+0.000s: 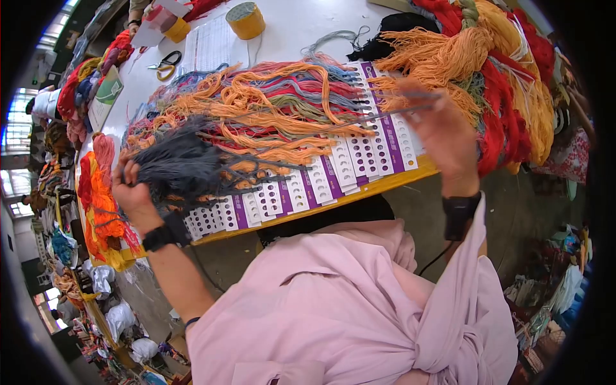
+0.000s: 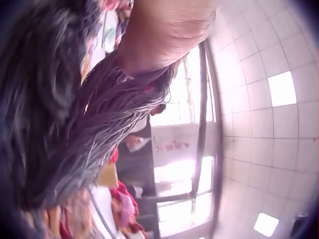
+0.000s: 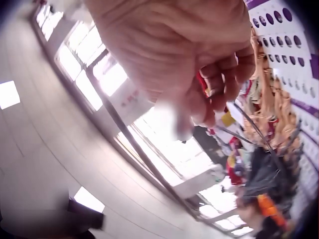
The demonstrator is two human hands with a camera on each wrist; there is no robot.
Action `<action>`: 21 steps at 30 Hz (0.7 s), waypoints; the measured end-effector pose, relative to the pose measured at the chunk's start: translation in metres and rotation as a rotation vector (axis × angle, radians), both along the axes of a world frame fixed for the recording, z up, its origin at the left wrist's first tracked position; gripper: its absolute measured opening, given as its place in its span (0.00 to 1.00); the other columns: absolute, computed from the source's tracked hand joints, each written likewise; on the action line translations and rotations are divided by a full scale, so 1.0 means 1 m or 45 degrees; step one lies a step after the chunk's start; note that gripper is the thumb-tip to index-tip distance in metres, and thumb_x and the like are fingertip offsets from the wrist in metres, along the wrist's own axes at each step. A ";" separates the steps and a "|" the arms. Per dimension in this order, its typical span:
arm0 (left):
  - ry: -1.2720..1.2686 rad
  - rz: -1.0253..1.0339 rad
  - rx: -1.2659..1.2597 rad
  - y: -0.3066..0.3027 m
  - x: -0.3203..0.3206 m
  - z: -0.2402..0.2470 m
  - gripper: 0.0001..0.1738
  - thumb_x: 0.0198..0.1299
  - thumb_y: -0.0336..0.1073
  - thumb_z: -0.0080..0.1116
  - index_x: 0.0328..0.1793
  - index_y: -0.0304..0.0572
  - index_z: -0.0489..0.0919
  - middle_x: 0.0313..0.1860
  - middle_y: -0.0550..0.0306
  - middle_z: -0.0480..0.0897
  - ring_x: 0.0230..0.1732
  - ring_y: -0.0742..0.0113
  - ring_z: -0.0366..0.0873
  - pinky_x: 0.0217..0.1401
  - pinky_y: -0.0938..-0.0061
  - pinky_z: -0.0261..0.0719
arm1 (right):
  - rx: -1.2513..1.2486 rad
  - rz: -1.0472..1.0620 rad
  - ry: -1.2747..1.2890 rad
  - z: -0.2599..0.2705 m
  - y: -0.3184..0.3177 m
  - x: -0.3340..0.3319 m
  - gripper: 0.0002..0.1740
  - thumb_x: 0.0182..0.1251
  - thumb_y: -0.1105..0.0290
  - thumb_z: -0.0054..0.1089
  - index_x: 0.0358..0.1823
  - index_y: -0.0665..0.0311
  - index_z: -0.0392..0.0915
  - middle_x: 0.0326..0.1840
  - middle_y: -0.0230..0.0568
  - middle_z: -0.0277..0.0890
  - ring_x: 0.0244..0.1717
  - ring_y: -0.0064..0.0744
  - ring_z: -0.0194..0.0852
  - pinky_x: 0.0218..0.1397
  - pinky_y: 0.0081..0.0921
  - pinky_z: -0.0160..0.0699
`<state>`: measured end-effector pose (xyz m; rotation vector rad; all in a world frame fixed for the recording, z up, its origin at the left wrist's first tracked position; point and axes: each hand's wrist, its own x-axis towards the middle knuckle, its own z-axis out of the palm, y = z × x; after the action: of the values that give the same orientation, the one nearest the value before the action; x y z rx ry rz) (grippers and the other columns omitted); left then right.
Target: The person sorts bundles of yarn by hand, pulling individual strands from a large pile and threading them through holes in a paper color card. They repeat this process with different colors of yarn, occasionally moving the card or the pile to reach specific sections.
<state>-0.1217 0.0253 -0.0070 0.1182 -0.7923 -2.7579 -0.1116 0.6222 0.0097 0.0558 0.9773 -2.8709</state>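
White worktable (image 1: 301, 25) with a yellow wooden edge, seen from above, crowded with loose yarn in orange, red, blue and green. Along its near edge lies a row of white and purple sample cards (image 1: 359, 160) punched with holes, coloured threads looped through them. A person in a pale pink garment (image 1: 346, 301) sits at the table, with black bands on both wrists. Their left hand (image 1: 131, 189) is raised at the left end of the cards, fingers curled tightly round a thick grey yarn bundle (image 1: 179, 167) that fans out above the cards; the left wrist view shows the same grey yarn running out from under that hand. Their right hand (image 1: 443, 131) is lifted at the right end of the cards, fingertips pinching a few thin grey strands (image 1: 385, 112) that stretch across to the bundle. A large heap of orange and red yarn (image 1: 494, 64) sits behind the right hand. Farther back lie a yellow tape roll (image 1: 246, 19) and scissors (image 1: 165, 64).
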 end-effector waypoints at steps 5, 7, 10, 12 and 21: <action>-0.119 0.550 -0.298 -0.164 0.018 0.023 0.04 0.65 0.27 0.49 0.38 0.33 0.70 0.20 0.67 0.55 0.19 0.77 0.53 0.22 0.81 0.50 | -0.337 -0.330 0.108 0.008 0.232 -0.017 0.10 0.58 0.87 0.48 0.27 0.64 0.62 0.24 0.29 0.53 0.26 0.23 0.53 0.33 0.23 0.59; -0.095 0.702 -0.317 -0.166 0.025 0.048 0.05 0.66 0.28 0.49 0.35 0.37 0.69 0.20 0.69 0.54 0.19 0.78 0.52 0.22 0.81 0.49 | 0.239 -1.086 0.143 0.019 0.401 0.010 0.09 0.62 0.75 0.50 0.24 0.62 0.64 0.21 0.31 0.55 0.21 0.24 0.53 0.29 0.22 0.57; -0.022 0.377 -0.283 -0.122 0.023 0.066 0.10 0.67 0.31 0.49 0.30 0.44 0.66 0.19 0.71 0.54 0.18 0.79 0.51 0.21 0.80 0.49 | 1.106 -1.593 0.035 0.043 0.346 0.018 0.05 0.67 0.73 0.46 0.33 0.63 0.70 0.28 0.36 0.65 0.28 0.30 0.63 0.35 0.26 0.64; -0.345 0.370 -0.446 0.035 0.001 0.079 0.16 0.67 0.33 0.52 0.25 0.51 0.63 0.18 0.71 0.56 0.16 0.81 0.50 0.20 0.80 0.48 | 1.586 -1.389 0.120 0.032 0.219 0.001 0.08 0.71 0.71 0.44 0.39 0.64 0.74 0.32 0.39 0.72 0.33 0.35 0.70 0.39 0.29 0.69; -0.929 -1.004 -0.808 0.324 0.022 -0.017 0.11 0.65 0.32 0.56 0.47 0.29 0.78 0.37 0.46 0.85 0.25 0.74 0.76 0.26 0.84 0.74 | 1.350 0.412 0.556 -0.083 -0.059 0.006 0.05 0.75 0.73 0.46 0.41 0.67 0.71 0.18 0.31 0.67 0.20 0.17 0.65 0.26 0.19 0.66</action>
<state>-0.0995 0.3492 -0.0238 0.8720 -2.2723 -2.9190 -0.1052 0.5637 -0.0729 -0.5900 2.2065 -1.8102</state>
